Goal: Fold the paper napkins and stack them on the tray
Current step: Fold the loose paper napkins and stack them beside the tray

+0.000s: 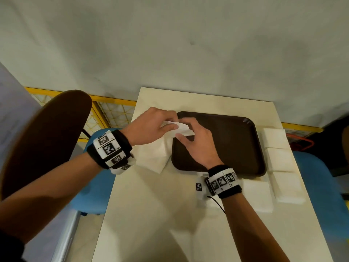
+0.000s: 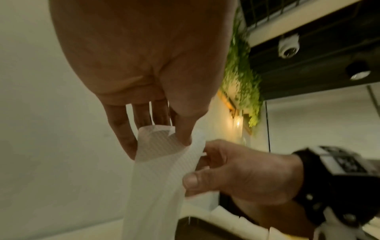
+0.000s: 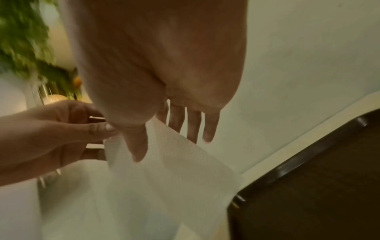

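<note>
A white paper napkin [image 1: 184, 128] is held in the air over the near-left corner of the dark brown tray [image 1: 232, 140]. My left hand [image 1: 170, 125] pinches its left end between thumb and fingers. My right hand [image 1: 184, 134] pinches the other end, thumb underneath. In the left wrist view the napkin [image 2: 162, 162] hangs down from my left hand [image 2: 158, 146], with the right hand [image 2: 236, 175] gripping its edge. In the right wrist view the thumb lies on the napkin [image 3: 174, 165] beside the tray [image 3: 308, 194]. The tray's floor is bare.
Loose unfolded napkins [image 1: 153, 156] lie on the cream table [image 1: 151, 214] left of the tray. Several white napkin stacks [image 1: 279, 159] line the table's right edge. A brown chair back [image 1: 47, 138] and blue seats [image 1: 324, 186] flank the table.
</note>
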`<control>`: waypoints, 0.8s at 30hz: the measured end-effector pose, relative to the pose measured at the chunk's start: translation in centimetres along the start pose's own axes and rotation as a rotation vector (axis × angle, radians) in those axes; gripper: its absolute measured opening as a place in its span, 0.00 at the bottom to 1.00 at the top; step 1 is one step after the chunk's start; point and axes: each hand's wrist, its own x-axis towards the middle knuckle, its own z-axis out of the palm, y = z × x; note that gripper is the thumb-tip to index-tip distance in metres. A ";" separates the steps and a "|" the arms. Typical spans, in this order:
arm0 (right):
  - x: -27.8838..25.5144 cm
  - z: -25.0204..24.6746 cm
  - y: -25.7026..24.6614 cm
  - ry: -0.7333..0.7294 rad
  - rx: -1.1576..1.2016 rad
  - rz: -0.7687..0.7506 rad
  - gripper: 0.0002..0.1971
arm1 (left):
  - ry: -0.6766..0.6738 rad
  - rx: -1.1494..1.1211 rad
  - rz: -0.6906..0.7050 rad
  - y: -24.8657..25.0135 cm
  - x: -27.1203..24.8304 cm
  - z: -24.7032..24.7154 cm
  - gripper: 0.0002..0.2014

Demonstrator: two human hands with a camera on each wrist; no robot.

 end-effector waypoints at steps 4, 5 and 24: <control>-3.2 -1.0 -2.7 -0.006 0.061 0.019 0.11 | 0.107 -0.124 -0.033 3.4 -2.7 -4.4 0.03; -4.1 -1.1 -3.3 0.013 0.092 0.026 0.12 | 0.149 -0.185 -0.048 4.0 -3.3 -5.1 0.03; -13.7 -2.0 -6.4 0.055 0.543 0.146 0.09 | 0.363 -0.771 -0.374 10.1 -13.6 3.0 0.17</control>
